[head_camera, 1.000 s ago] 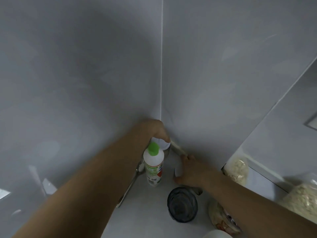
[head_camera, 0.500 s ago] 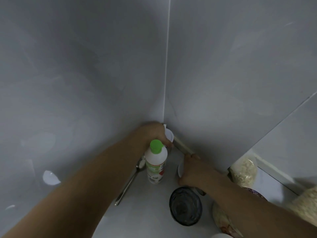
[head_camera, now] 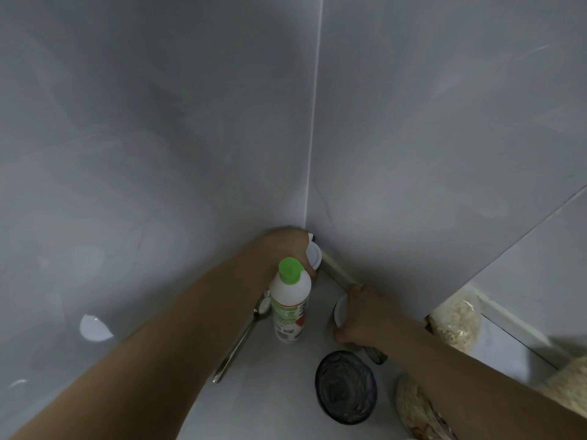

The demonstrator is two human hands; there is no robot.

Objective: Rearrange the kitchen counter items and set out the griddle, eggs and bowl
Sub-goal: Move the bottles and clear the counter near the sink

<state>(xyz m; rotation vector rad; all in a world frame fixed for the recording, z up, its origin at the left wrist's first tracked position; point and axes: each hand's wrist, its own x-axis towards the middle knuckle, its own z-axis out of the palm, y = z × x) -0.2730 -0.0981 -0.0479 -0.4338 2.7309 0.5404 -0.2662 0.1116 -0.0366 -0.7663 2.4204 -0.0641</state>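
My left hand (head_camera: 287,246) reaches into the counter's back corner and grips a white-lidded jar (head_camera: 315,256) there; most of the jar is hidden by the hand. My right hand (head_camera: 362,315) grips a second white-lidded container (head_camera: 340,312) close to the right wall. Between my arms stands a white bottle with a green cap (head_camera: 289,301). A metal spoon (head_camera: 243,336) lies left of the bottle, along my left forearm. No griddle, eggs or bowl show in this view.
A dark round-lidded jar (head_camera: 346,387) stands in front of my right hand. A bag of oats (head_camera: 455,322) leans at the right wall, and a printed packet (head_camera: 416,408) lies at the lower right. Grey walls meet in the corner.
The view has tilted slightly, so the items sit lower in frame. My left hand has pushed its jar deeper into the corner. My right hand stays on its container.
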